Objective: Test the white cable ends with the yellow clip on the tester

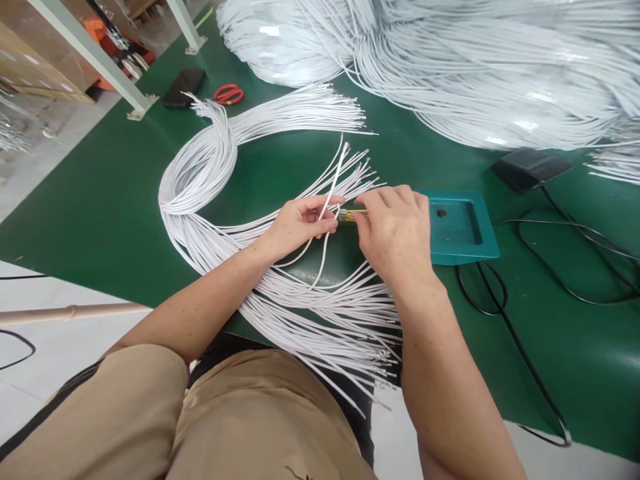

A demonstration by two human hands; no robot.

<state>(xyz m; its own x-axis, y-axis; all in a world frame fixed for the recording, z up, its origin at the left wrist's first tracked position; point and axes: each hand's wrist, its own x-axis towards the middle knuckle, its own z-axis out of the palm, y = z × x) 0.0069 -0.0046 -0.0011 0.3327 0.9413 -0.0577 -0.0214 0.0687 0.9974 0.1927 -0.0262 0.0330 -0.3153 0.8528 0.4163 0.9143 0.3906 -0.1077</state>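
Two hands at work over a green table (100, 193). One bundle of white wires (200, 163) curves round beyond the left hand and fans out beneath both hands and forearms, crowding the near side. Beyond: large heap of white wires (475, 80); farther left, red-handled scissors (229, 95) and a black case (184, 88). Teal tray (489, 230) just right of the right hand, partly hidden by it; black cable (525, 353) farther right.

Near table edge runs below the forearms; some wire ends overhang it. Green surface shows left of the bundle and between right hand and heap.

Left hand (299, 227): narrow pinch on a white wire (336, 175). Right hand (397, 227): fingers curled round a yellow-and-metal piece (347, 215), its metal end facing the left fingertips.
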